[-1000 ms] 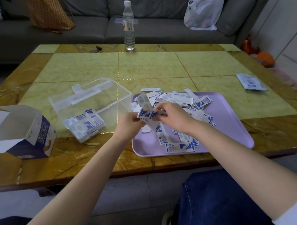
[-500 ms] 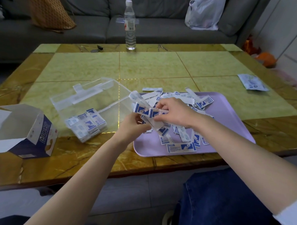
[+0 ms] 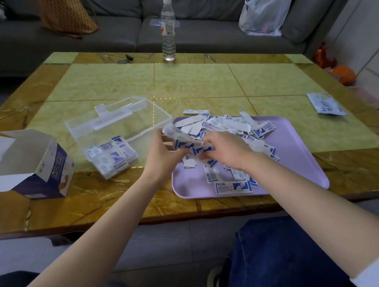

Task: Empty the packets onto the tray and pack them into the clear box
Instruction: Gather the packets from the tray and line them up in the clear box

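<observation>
At the centre of the frame, a bundle of packets point(image 3: 190, 146) — white wrappers with blue print, fanned out and slightly blurred. Runs with its long axis roughly left to right, just above the left end of the lilac tray point(image 3: 303, 161). Gripped at both ends: left hand point(image 3: 162, 152) curled round the left end, right hand point(image 3: 225, 151) curled over the right. Just to the left, the clear box point(image 3: 119, 127), tipped on the surface point(image 3: 208, 83), with packed packets point(image 3: 112, 158) stacked in its lower corner — nearer the left hand, so probably a short carry leftward. Behind the hands, loose packets point(image 3: 228, 125) heaped on the tray. At the far left edge, an opened carton point(image 3: 42, 165).
</observation>
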The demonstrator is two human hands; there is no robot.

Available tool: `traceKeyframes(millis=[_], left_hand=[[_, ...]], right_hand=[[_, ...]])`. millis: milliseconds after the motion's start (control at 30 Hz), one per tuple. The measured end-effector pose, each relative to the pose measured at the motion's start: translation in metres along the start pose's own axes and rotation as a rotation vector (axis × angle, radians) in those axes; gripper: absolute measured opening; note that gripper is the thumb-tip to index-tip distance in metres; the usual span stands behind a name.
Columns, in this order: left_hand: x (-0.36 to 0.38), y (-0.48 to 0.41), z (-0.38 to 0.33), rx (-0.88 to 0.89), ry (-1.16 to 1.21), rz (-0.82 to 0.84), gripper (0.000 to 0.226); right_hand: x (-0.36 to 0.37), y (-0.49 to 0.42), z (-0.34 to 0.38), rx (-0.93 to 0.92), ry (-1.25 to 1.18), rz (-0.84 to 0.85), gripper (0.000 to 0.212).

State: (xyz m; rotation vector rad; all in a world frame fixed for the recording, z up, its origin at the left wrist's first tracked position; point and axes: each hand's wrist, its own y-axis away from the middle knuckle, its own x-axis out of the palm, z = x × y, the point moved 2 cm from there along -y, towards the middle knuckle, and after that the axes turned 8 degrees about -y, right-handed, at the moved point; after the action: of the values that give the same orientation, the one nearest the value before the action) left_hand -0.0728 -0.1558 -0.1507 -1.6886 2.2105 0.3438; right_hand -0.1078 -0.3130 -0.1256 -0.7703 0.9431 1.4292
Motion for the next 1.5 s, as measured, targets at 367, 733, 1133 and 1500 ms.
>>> traceKeyframes(millis=[367,733,1133,1500], left_hand=[[0.013,0.0,0.017,0.258,-0.726,0.227,0.033],[0.004,-0.009,0.008,0.219,-0.668,0.068,0.017],[-0.003,-0.023,-0.011,0.268,-0.533,-0.094,0.018],[0.013,-0.013,-0.004,0.252,-0.496,0.127,0.014]], right_hand=[[0.034,0.006,-0.011,-0.042,0.135,-0.005,0.026],[0.032,0.01,-0.015,-0.018,0.085,0.014,0.02],[0.029,0.017,-0.021,0.096,-0.066,0.019,0.026],[0.031,0.031,-0.016,-0.122,-0.095,-0.139,0.016]])
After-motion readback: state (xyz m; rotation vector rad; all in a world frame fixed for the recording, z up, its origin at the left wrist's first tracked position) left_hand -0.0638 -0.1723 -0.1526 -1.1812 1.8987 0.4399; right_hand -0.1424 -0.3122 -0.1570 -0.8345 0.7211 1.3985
